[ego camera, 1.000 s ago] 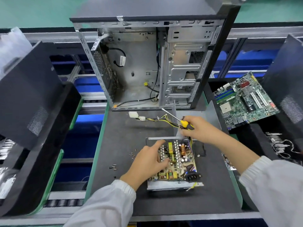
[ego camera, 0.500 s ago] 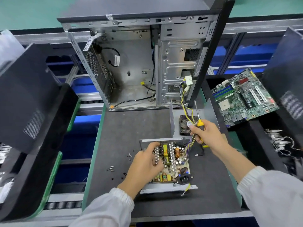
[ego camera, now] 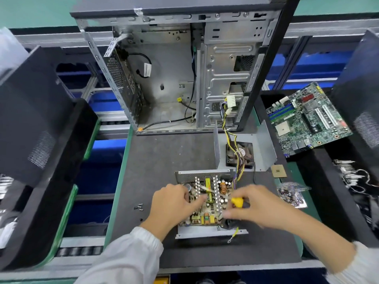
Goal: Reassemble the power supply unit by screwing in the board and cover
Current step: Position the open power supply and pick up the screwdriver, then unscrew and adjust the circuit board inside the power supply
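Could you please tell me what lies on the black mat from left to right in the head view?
Loose screws → left hand → power supply board → right hand → bag of small parts.

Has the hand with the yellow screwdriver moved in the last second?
Yes. The right hand came toward the person, from beside the cover down over the board.

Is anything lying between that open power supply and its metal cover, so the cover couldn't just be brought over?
Partly. The cover stands behind the power supply unit, and the wire bundle runs from the board up across the fan inside the cover. Those wires would likely need moving first. The mat between them looks otherwise bare.
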Available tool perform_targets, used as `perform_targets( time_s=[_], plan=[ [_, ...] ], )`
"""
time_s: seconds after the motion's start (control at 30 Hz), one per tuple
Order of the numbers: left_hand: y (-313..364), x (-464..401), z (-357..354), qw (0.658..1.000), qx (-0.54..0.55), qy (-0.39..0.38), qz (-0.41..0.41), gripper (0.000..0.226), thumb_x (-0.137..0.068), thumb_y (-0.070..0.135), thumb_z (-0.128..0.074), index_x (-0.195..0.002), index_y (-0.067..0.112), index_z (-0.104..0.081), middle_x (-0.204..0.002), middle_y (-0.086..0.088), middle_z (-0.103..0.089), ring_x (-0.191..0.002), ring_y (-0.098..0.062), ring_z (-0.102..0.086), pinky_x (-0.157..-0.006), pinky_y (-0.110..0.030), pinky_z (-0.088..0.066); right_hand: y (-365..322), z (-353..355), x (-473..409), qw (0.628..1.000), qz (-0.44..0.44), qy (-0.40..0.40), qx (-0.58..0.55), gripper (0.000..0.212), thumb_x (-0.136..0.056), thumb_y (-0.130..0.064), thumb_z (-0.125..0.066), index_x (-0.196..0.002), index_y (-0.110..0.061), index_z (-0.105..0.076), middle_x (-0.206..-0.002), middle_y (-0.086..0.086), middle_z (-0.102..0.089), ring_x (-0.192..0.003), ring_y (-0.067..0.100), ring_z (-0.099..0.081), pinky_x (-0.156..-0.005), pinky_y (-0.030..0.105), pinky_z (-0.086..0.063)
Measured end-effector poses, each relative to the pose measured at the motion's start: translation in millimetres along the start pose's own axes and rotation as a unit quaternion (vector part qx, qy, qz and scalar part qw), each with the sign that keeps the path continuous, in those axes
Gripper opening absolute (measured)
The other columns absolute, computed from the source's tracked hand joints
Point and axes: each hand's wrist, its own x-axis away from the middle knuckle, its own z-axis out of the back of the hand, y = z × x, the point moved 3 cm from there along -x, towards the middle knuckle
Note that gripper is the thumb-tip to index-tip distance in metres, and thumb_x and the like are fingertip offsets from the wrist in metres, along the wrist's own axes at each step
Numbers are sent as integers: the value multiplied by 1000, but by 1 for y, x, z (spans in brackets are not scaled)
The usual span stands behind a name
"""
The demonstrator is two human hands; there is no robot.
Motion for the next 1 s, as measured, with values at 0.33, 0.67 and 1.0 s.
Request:
perform_targets(
  time_s=[0.33,0.67,1.0],
  plan=[
    [14,-12,2,994,87,-68,-5,51,-82,50,-66,-46,20,-44,-47,7,-44,-56,-12,-44,-69,-31,-39,-3,-7,-7,994,11,-99,47,24,-73,-48,-76,-86,-33,-63,-89,12,-64,-37,5,-49,-50,21,-39],
    [17,-11,0,986,153,-69,8,54,-80,31,-67,-41,18,-33,-38,6,-31,-43,-10,-36,-54,-25,-42,30,30,-5,963,-40,-266,-23,32,-85,-5,-52,-102,-30,-63,-75,-2,-49,-51,10,-42,-46,19,-33],
    [3,-7,7,958,279,-40,51,52,-87,41,-69,-46,13,-52,-43,-4,-52,-46,-11,-48,-62,-22,-49,2,17,-33,995,58,58,56,17,-87,-30,-61,-75,-19,-65,-74,-1,-64,-69,13,-57,-67,29,-46]
  ],
)
